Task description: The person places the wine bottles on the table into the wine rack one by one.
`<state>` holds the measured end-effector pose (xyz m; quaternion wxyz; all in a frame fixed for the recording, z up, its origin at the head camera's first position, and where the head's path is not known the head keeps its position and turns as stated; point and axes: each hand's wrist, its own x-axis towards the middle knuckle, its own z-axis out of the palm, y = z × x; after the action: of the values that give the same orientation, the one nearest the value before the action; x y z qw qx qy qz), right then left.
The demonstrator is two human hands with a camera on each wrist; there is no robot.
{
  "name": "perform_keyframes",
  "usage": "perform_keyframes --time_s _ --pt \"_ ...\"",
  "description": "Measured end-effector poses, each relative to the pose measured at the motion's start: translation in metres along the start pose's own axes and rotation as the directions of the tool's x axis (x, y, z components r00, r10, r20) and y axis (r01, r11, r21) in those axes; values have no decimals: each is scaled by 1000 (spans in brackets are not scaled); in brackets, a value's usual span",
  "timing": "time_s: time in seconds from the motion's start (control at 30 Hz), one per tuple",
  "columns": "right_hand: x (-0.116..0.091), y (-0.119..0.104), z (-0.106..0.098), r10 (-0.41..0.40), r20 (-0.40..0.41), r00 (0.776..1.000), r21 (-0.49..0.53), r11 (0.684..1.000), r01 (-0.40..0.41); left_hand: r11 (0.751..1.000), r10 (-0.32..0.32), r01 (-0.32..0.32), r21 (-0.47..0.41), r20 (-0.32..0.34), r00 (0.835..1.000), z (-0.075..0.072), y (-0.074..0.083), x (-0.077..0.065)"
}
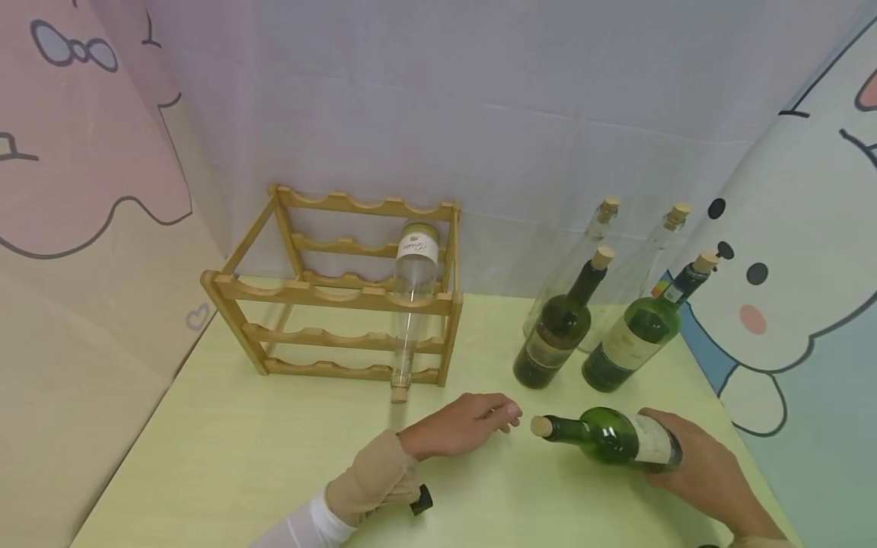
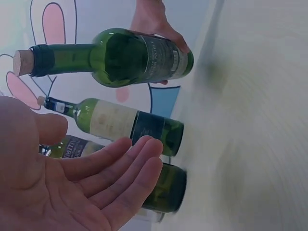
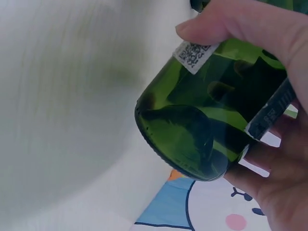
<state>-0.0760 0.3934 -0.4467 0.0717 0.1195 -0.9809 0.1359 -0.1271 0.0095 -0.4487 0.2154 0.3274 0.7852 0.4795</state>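
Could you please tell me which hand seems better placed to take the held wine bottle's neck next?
Probably the left hand: it is empty, near the corked neck and nearer the wooden wine rack. The right hand grips the green wine bottle at its base end.

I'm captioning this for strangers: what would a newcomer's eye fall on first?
Probably the green bottle, held sideways in the right hand at the head view's lower right. Next, the wooden rack on the left, where one clear bottle lies neck toward the viewer. Behind the held bottle stand four corked bottles.
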Motion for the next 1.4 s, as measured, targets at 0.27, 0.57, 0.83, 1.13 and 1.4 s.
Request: perform_keyframes --time_s 0.27,0.57,0.83,1.13,1.4 --pt "3 -5 -11 -67 -28 997 -52 997 65 977 -12 25 -212 60 998 2 7 8" --pt "6 -14 -22 -76 2 997 -111 991 76 972 -88 126 -198 190 978 3 24 11" --pt "7 -22 -30 -99 1 995 -152 983 98 890 40 111 -442 318 947 11 35 14" --pt "8 -23 -34 -121 30 992 -204 971 124 930 34 107 -351 372 928 8 42 16" --pt "9 -30 -42 -112 78 991 -260 957 129 954 -106 201 -222 376 921 8 60 14"
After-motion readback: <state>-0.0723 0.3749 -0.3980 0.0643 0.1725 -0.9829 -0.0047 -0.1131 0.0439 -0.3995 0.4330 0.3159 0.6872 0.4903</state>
